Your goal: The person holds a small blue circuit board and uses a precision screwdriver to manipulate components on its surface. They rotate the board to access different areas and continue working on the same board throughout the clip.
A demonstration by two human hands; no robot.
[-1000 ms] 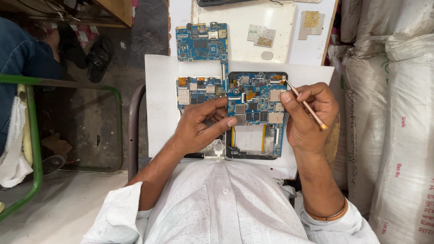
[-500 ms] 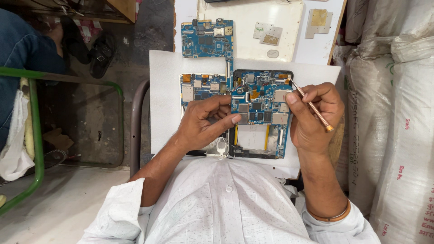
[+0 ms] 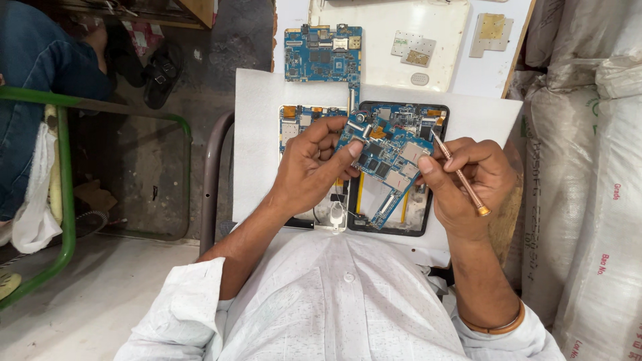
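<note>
Circuit board (image 3: 388,157) | lifted by both hands | underside hidden

The person wears a loose white shirt (image 3: 334,301) of thin, lightly crinkled fabric with a faint woven texture. A single small white button sits on the centre placket at chest level. Both sleeves are pushed up above the elbows and bunch in folds there, leaving the forearms bare. The left hand (image 3: 311,167) carries no ring or watch. The right hand (image 3: 468,177) is also bare of rings. A thin brown bangle (image 3: 498,326) encircles the right forearm just below the rolled sleeve.
</note>
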